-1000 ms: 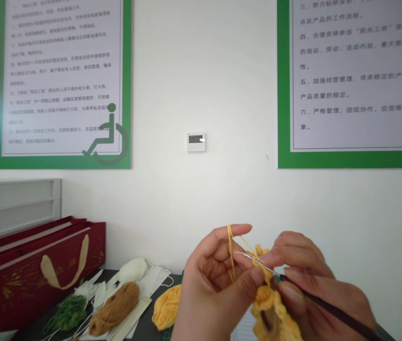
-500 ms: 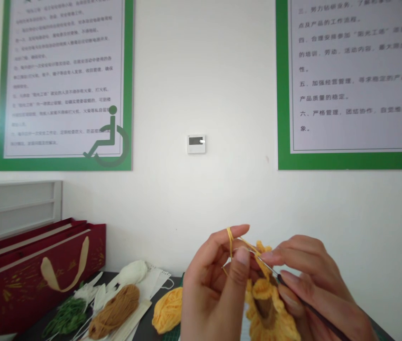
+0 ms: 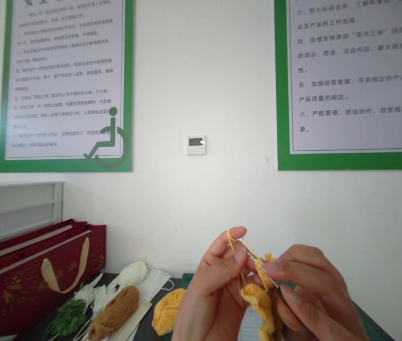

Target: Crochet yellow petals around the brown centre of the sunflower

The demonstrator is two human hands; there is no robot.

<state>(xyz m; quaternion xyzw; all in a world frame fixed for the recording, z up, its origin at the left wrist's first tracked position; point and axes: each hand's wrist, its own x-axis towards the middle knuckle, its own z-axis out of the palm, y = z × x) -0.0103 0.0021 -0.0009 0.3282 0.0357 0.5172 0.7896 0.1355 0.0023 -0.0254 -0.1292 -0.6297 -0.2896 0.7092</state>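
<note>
While our left hand held yellow yarn, our right hand gripped a hook.
Mid-stitch (we judged), we needed yarn drawn through next.
</note>
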